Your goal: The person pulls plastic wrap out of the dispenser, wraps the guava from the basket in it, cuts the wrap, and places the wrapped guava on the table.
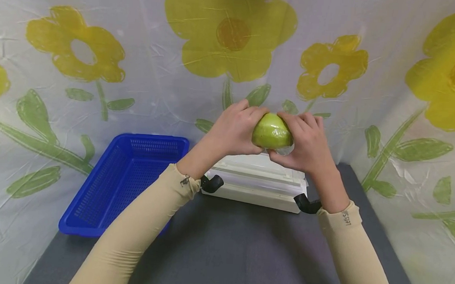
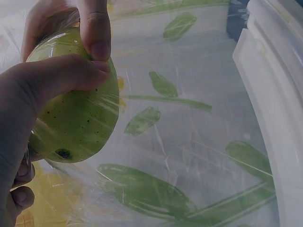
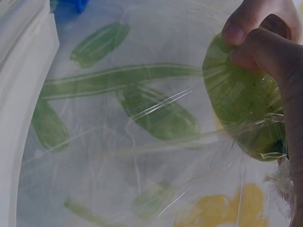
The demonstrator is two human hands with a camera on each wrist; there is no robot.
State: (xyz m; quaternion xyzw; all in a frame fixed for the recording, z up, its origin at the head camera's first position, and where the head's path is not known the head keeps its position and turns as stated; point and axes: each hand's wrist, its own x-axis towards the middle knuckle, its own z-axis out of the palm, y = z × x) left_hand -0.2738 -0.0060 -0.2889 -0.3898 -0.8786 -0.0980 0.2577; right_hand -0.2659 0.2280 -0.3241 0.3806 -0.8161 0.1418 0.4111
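Observation:
Both hands hold up a green, dark-speckled fruit (image 1: 272,132), above and toward the back of the table. Shiny clear cling film covers it, with creases and a bunched end showing in the right wrist view. My left hand (image 1: 237,129) grips its left side, and my right hand (image 1: 307,140) grips its right. In both wrist views the thumbs press on the near face of the fruit (image 2: 78,118), while the other fingers curl round behind it. Loose film (image 3: 280,182) gathers near the right palm. A long white wrap dispenser (image 1: 255,191) lies beneath the hands.
To the left, a blue perforated plastic basket (image 1: 85,231) stands on the dark grey table (image 1: 240,251). A hanging sheet printed with yellow flowers (image 1: 156,98) encloses the back and sides. Black wrist cameras (image 1: 307,204) sit near the dispenser's front.

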